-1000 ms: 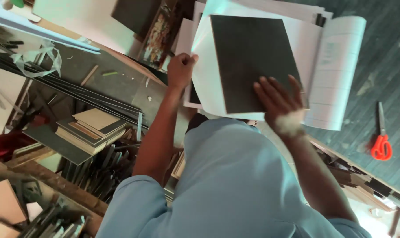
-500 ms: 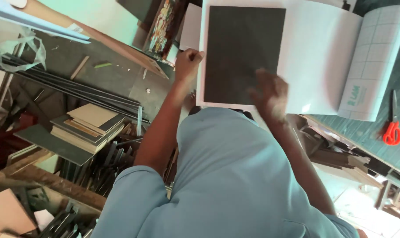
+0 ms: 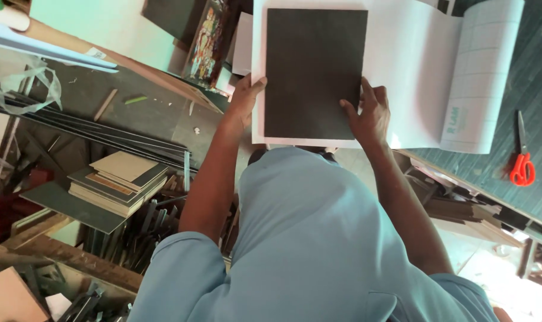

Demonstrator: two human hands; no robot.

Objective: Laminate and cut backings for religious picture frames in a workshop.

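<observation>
My left hand (image 3: 245,102) grips the near left edge of the dark grey board (image 3: 315,73), thumb on top of its corner and the other fingers out of sight beneath. My right hand (image 3: 369,113) lies on the board's near right corner with the fingers (image 3: 366,89) spread and bent over the edge, pressing down rather than closing around anything. The board lies flat on a white sheet (image 3: 411,71), set toward the sheet's left side, so a thin white margin shows on the left and near edges and a wide stretch shows on the right. Further right the sheet curls up into a roll (image 3: 482,77) whose backing has a faint grid. All this rests on a dark green worktable (image 3: 536,65), where orange-handled scissors (image 3: 521,161) lie well apart to the right. My light blue shirt (image 3: 318,250) fills the near view. To the left, lower down, sits a stack of flat boards (image 3: 119,179), and beyond it long dark strips (image 3: 86,128) lie side by side.
</observation>
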